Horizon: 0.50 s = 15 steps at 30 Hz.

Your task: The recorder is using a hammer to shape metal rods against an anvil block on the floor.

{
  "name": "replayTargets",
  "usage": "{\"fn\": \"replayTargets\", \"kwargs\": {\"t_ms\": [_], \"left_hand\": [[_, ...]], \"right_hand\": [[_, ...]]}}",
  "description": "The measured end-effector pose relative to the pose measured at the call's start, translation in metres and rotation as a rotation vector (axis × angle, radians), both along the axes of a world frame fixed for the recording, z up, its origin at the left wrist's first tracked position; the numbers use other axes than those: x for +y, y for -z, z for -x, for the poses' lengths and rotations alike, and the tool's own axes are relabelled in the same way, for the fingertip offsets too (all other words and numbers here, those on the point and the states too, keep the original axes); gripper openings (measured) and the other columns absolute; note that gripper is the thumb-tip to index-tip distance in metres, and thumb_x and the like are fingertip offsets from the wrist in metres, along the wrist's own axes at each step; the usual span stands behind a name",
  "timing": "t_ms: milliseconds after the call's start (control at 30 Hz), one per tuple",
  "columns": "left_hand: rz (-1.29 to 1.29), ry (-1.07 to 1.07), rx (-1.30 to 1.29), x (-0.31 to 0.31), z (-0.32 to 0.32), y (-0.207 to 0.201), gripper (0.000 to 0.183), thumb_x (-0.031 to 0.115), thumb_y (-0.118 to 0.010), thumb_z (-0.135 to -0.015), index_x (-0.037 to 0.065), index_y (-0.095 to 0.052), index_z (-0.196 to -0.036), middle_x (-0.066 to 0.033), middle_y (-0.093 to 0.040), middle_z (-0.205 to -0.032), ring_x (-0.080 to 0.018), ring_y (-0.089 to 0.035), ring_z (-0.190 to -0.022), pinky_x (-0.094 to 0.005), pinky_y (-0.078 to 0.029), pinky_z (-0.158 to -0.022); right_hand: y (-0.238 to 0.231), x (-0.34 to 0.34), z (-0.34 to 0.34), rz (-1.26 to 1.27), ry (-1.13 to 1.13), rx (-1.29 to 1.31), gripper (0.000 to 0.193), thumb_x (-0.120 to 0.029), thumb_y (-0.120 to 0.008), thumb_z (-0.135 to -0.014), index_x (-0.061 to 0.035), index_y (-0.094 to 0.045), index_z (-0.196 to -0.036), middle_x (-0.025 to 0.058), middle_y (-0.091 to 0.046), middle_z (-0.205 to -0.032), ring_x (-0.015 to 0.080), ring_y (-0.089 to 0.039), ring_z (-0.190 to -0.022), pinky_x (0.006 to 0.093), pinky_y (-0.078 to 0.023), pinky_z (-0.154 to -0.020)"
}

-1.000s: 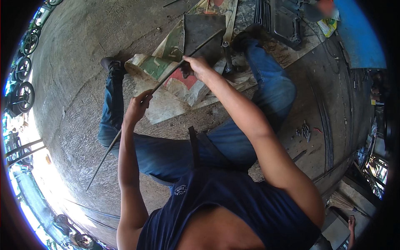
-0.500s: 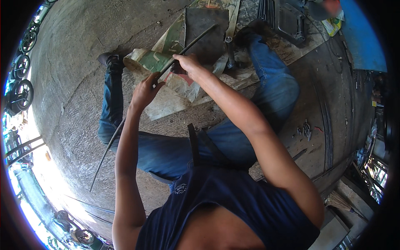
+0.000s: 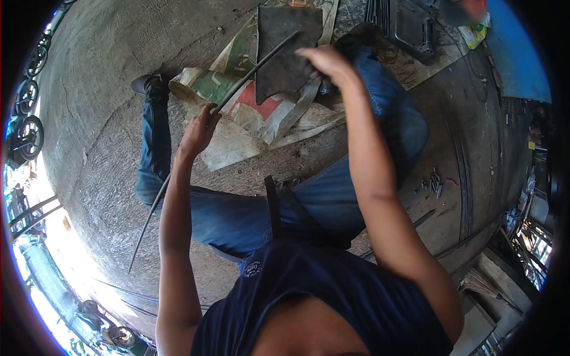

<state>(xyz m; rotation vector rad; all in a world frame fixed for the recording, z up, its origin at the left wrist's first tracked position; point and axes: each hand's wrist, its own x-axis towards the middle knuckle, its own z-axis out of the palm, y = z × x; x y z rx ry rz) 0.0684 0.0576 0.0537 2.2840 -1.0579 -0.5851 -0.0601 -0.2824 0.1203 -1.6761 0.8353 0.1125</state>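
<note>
A long, thin dark metal rod (image 3: 254, 68) runs slantwise from beside my left thigh up over a dark, flat plate (image 3: 278, 82). My left hand (image 3: 200, 132) is closed round the rod near its middle. Off the rod, my right hand (image 3: 333, 64) hovers to the right of the plate, thumb stretched out and apart from the partly shadowed fingers; I see nothing in it. A metal tool beneath that hand is mostly hidden. Under the plate lies a crumpled sheet (image 3: 234, 153) in pale, green and red.
Several small metal pieces (image 3: 436, 183) lie right of my right leg, near long thin bars (image 3: 464, 190). A dark case (image 3: 411, 26) stands at the far right, by a blue panel (image 3: 522, 59). A broom (image 3: 484, 283) lies lower right; motorcycles (image 3: 28, 136) line the left edge.
My right hand has let go of the rod and moved right, over the metal tool. My left hand still grips the rod, which has shifted slightly left.
</note>
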Motion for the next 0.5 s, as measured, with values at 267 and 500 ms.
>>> {"fn": "replayTargets", "kwargs": {"t_ms": [267, 500], "left_hand": [[-0.046, -0.011, -0.123, -0.017, -0.001, 0.012, 0.034, 0.029, -0.051, -0.098, 0.004, -0.052, -0.121, -0.0261, -0.067, -0.092, -0.0456, -0.062, -0.090, -0.0526, -0.048, -0.074], [-0.057, 0.015, -0.047, -0.014, 0.006, 0.004, 0.034, 0.029, -0.051, -0.099, 0.004, -0.055, -0.121, -0.0280, -0.065, -0.088, -0.0465, -0.062, -0.087, -0.0529, -0.047, -0.074]], "right_hand": [[0.131, -0.032, 0.033, 0.258, 0.540, 0.074, 0.061, -0.051, -0.038, -0.098, -0.0005, -0.058, -0.125, 0.0208, -0.053, -0.136, 0.0357, -0.048, -0.128, 0.0422, -0.036, -0.106], [0.180, -0.055, 0.038, -0.397, 0.732, -0.074, 0.048, -0.041, -0.048, -0.091, -0.0054, -0.058, -0.121, 0.0129, -0.056, -0.125, 0.0239, -0.051, -0.119, 0.0439, -0.048, -0.093]]}}
